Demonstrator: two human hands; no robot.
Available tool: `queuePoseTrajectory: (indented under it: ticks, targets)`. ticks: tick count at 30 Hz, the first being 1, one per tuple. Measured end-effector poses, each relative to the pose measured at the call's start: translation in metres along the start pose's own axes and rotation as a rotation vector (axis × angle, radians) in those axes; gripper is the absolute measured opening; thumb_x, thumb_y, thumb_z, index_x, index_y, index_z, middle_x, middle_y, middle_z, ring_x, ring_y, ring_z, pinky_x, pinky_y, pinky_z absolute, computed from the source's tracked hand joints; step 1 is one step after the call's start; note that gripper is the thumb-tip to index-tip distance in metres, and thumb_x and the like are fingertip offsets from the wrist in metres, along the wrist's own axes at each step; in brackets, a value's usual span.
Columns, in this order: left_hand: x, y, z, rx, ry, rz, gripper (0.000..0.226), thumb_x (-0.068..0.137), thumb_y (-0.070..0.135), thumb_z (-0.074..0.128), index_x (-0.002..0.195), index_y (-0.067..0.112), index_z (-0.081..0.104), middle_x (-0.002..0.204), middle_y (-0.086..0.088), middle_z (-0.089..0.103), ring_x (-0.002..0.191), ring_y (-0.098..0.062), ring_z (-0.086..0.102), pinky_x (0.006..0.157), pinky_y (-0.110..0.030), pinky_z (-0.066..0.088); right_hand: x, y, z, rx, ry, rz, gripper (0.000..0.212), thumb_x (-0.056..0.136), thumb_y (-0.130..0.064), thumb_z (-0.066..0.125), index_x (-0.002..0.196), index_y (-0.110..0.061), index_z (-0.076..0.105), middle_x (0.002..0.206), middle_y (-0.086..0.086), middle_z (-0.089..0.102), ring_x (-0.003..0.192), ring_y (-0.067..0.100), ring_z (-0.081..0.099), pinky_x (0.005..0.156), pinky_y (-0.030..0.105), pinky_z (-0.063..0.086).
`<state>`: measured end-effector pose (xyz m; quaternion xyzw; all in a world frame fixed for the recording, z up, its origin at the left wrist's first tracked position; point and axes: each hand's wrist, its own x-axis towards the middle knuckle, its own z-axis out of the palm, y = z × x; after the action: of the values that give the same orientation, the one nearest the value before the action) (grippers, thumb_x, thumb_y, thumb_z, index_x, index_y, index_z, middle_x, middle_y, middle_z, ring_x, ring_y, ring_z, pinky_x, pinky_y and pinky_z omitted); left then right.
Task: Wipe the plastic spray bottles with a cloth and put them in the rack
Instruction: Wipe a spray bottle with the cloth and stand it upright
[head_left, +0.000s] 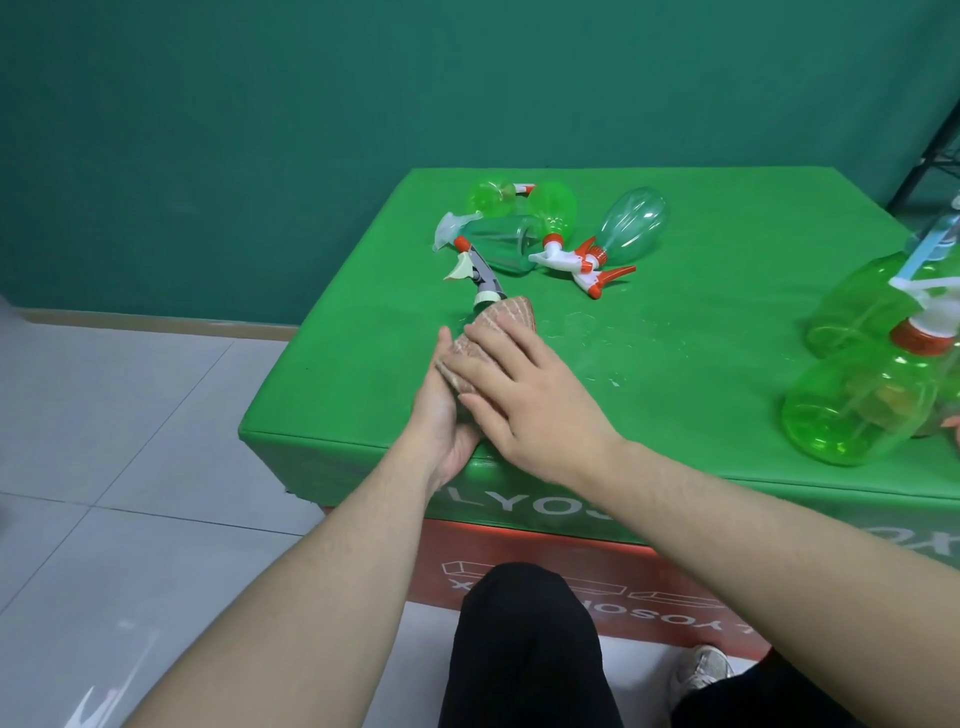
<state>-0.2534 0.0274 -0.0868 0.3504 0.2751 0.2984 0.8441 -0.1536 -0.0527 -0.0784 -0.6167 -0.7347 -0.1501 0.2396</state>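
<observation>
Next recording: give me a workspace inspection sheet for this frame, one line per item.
Surface: green-covered table, water droplets near its middle.
Job's things: wrapped bottle lying in a pinkish cloth, grey spray head sticking out; pile of bottles lying at the back; two green bottles at the right edge.
Clutter: nothing seen.
Grippers: left hand holds cloth and bottle from below; right hand presses flat on the cloth.
Cables: nothing seen.
Surroundings: green wall, tiled floor, black frame at right.
</observation>
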Motion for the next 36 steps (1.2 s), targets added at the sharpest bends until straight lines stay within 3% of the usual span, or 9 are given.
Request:
queuePoseTrajectory:
  ticks: [4,7,12,17,21,26,30,32,36]
  targets:
    - [-0.004,0.001,0.0,0.004,-0.012,-0.037,0.073,0.096,0.068,0.046,0.12,0.005,0.073,0.127,-0.019,0.069,0.114,-0.027,0.068,0.099,-0.037,0.055,-0.015,0.002,0.008,0.036,0.063,-0.041,0.034,0.101,-0.02,0.056,0.134,-0.016,0.064,0.146,0.011,0.054,0.14,0.04,0.041,0.113,0.057,0.036]
    - [-0.004,0.0,-0.002,0.023,-0.044,-0.057,0.069,0.096,0.067,0.045,0.101,0.009,0.082,0.117,-0.017,0.073,0.104,-0.026,0.072,0.1,-0.037,0.055,-0.026,0.006,0.011,0.048,0.071,-0.08,0.041,0.094,-0.011,0.058,0.134,-0.018,0.063,0.149,0.009,0.053,0.142,0.038,0.04,0.112,0.059,0.037]
    - [-0.004,-0.001,-0.001,0.022,-0.055,-0.076,0.069,0.098,0.065,0.044,0.097,0.009,0.083,0.112,-0.016,0.075,0.099,-0.025,0.074,0.093,-0.035,0.059,-0.036,0.009,0.012,0.028,0.066,-0.121,0.041,0.096,-0.017,0.059,0.138,-0.018,0.062,0.151,0.008,0.05,0.144,0.038,0.038,0.113,0.059,0.037]
    - [-0.004,-0.001,0.001,-0.018,-0.056,-0.065,0.064,0.101,0.059,0.045,0.133,0.007,0.065,0.132,-0.018,0.066,0.118,-0.028,0.066,0.099,-0.041,0.055,-0.015,0.0,0.0,0.097,0.094,0.018,0.039,0.098,-0.036,0.056,0.132,-0.019,0.067,0.145,0.008,0.056,0.142,0.035,0.04,0.117,0.052,0.032]
    - [0.001,-0.004,0.0,-0.031,-0.024,-0.001,0.039,0.111,0.035,0.032,0.121,0.015,0.065,0.112,-0.006,0.076,0.099,-0.015,0.074,0.078,-0.031,0.061,0.01,0.002,-0.004,0.114,0.044,0.173,0.041,0.1,-0.04,0.047,0.13,-0.02,0.068,0.14,0.008,0.058,0.139,0.033,0.042,0.12,0.047,0.029]
    - [-0.001,-0.001,-0.003,0.012,-0.046,0.02,0.036,0.108,0.04,0.039,0.121,0.023,0.068,0.12,-0.005,0.074,0.102,-0.019,0.072,0.096,-0.05,0.052,0.034,0.004,-0.01,0.273,-0.075,0.413,0.051,0.103,-0.04,0.042,0.15,-0.02,0.049,0.161,0.01,0.036,0.15,0.029,0.026,0.126,0.042,0.015]
    - [-0.001,-0.001,-0.003,0.03,-0.031,0.008,0.043,0.105,0.044,0.044,0.131,0.016,0.064,0.126,-0.016,0.07,0.104,-0.028,0.071,0.094,-0.05,0.056,0.043,0.008,-0.012,0.513,-0.065,0.628,0.054,0.107,-0.04,0.04,0.157,-0.021,0.035,0.165,0.005,0.028,0.152,0.019,0.025,0.125,0.035,0.017]
    - [0.001,-0.004,-0.005,0.042,-0.018,0.021,0.045,0.105,0.045,0.045,0.135,0.016,0.062,0.126,-0.015,0.07,0.106,-0.029,0.07,0.093,-0.052,0.057,0.036,0.007,-0.007,0.532,-0.058,0.612,0.055,0.106,-0.043,0.036,0.156,-0.021,0.036,0.164,0.004,0.03,0.151,0.018,0.027,0.125,0.04,0.02]
    - [-0.001,-0.003,-0.003,0.006,0.003,0.025,0.042,0.105,0.045,0.043,0.117,0.018,0.072,0.111,-0.009,0.075,0.094,-0.022,0.073,0.088,-0.045,0.056,0.01,0.0,-0.003,0.402,-0.052,0.454,0.052,0.104,-0.047,0.03,0.151,-0.029,0.043,0.163,0.004,0.03,0.149,0.022,0.029,0.123,0.04,0.025]
